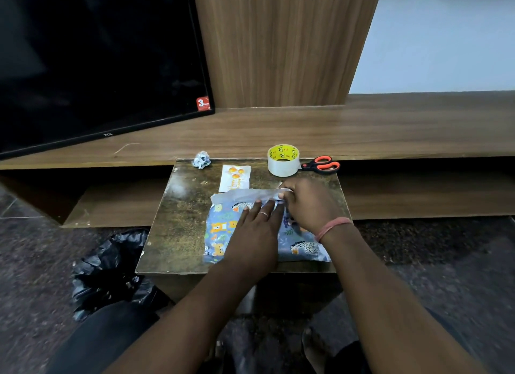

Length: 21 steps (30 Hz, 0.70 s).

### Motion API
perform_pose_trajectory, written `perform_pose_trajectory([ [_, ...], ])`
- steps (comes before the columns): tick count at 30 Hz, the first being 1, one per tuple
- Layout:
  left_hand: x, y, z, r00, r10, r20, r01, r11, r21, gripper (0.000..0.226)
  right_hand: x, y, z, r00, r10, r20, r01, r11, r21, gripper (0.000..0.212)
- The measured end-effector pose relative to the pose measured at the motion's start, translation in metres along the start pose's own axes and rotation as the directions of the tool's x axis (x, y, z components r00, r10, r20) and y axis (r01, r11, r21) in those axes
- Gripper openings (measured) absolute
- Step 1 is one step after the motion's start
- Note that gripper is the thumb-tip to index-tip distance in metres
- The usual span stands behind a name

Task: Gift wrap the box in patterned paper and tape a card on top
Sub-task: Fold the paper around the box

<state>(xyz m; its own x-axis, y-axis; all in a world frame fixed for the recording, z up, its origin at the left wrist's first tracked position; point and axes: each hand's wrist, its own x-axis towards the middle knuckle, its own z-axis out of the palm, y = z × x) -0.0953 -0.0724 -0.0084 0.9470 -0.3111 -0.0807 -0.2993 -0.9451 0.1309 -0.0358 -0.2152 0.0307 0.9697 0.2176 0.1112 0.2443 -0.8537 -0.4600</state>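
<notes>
Dim indoor light, brighter upper right, wide-angle bending at edges, soft blur

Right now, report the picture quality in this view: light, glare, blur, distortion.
Head view: dim, soft light; the wall top right is brightest. The wide lens bends the shelf edge and leans the wooden panel. The TV is near black with faint reflections. Mild glare on the small table. Left hand, right hand and wrapped box are slightly soft; the floor corners blur.
</notes>
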Motion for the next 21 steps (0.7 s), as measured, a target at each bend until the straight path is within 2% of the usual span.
perform_pose_trajectory([
  [5, 0.008, -0.006, 0.010, 0.977, 0.002, -0.215, -0.037, 0.986, -0.162, 0.074, 0.001, -0.001, 0.002, 0.999, -0.049, -0.016, 0.048, 0.997, -0.057, 0.018],
  [7, 0.009, -0.005, 0.012, 0.962, -0.023, -0.271, -0.024, 0.985, -0.172, 0.067, 0.001, -0.001, 0.002, 0.998, -0.054, -0.015, 0.053, 0.997, -0.060, 0.017],
  [15, 0.009, -0.006, 0.011, 0.929, 0.029, -0.369, -0.100, 0.979, -0.177, 0.045, -0.007, 0.003, -0.004, 0.997, -0.057, 0.043, 0.062, 0.993, -0.104, 0.022],
  [18, 0.006, -0.006, 0.009, 0.932, -0.015, -0.362, -0.095, 0.954, -0.285, 0.040, -0.010, 0.002, -0.003, 0.998, -0.044, 0.042, 0.049, 0.993, -0.105, 0.032],
  [21, 0.003, -0.009, 0.013, 0.915, 0.008, -0.403, -0.112, 0.965, -0.236, 0.034, -0.013, -0.001, -0.003, 0.998, -0.030, 0.048, 0.036, 0.990, -0.135, 0.028],
])
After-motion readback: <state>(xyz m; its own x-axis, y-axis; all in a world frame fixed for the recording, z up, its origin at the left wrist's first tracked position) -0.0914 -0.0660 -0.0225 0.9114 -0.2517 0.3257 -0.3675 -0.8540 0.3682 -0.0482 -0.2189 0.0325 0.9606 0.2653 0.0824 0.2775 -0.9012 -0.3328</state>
